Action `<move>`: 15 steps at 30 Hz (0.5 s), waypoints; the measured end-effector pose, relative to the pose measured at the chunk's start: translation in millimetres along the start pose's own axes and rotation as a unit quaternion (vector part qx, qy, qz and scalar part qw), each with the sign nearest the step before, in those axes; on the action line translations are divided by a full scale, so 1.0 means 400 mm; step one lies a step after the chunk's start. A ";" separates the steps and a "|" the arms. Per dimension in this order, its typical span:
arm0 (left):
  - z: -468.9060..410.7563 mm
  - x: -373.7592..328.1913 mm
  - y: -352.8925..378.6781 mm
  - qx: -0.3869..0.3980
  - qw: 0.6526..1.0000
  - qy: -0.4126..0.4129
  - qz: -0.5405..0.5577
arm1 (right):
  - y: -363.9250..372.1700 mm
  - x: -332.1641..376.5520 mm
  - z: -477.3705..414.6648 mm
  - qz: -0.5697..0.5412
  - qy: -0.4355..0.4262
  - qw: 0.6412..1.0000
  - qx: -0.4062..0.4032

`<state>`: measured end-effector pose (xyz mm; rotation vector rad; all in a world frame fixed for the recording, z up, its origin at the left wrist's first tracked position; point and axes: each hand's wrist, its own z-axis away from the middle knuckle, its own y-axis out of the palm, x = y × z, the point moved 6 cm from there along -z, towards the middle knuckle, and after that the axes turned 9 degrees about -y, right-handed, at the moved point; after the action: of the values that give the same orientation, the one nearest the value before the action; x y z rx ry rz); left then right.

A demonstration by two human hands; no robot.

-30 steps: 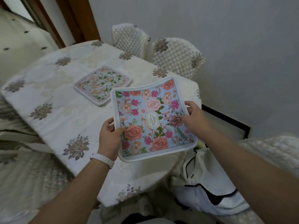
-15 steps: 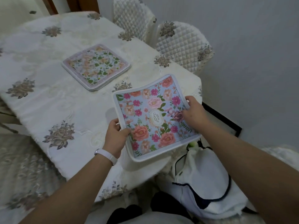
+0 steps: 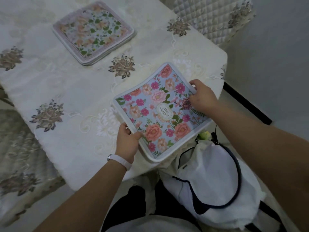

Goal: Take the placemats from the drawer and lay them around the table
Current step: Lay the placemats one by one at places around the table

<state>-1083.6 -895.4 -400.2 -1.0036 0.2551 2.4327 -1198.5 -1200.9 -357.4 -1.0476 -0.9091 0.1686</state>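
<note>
Pink and red flowers cover the blue placemat (image 3: 160,113) that both hands hold. The left hand (image 3: 127,143) grips the mat's near left edge, with the thumb on top of the flowers and the other fingers tucked under it. A white band (image 3: 119,160) sits on that wrist. The right hand (image 3: 203,97) pinches the mat's right edge, with the thumb on top and the fingers curled round the rim. So the mat lies between the two hands and reaches from one to the other. It has a white rim all round and a small white oval label in the middle. The mat bends a little.

Under the blue placemat is the table (image 3: 66,91), covered with a cream cloth that has brown stitched flowers. The mat is low over the table's near right corner, and its near corner sticks out past the table edge. I cannot tell if the mat touches the cloth. Beyond the mat and to its left, well apart from it, a pile of placemats (image 3: 93,30) lies flat on the cloth. The top one has a pink rim and green leaves. Beyond the mat to the right stands a quilted white chair (image 3: 212,17), close to the table. Just below the mat's near edge is a white bag (image 3: 212,181) with dark trim. Something small and pale green (image 3: 204,135) peeks out just beside the mat's rim.
</note>
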 end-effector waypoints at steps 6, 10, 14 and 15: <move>0.021 0.058 0.010 -0.037 0.999 0.001 -0.029 | 0.045 -0.053 -0.005 -0.032 -0.001 0.999 0.026; 0.012 0.059 0.003 -0.044 0.998 -0.006 -0.037 | 0.048 -0.062 -0.010 -0.039 -0.009 0.999 0.027; 0.000 0.051 0.001 -0.039 0.998 -0.005 -0.050 | 0.042 -0.071 -0.007 -0.044 0.001 0.999 0.022; -0.003 0.051 0.000 -0.041 0.998 -0.008 -0.053 | 0.042 -0.072 -0.006 -0.045 0.002 0.999 0.020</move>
<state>-1095.0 -888.2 -415.5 -1.0064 0.0932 2.3703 -1210.2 -1208.7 -387.6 -0.9683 -0.9442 0.1084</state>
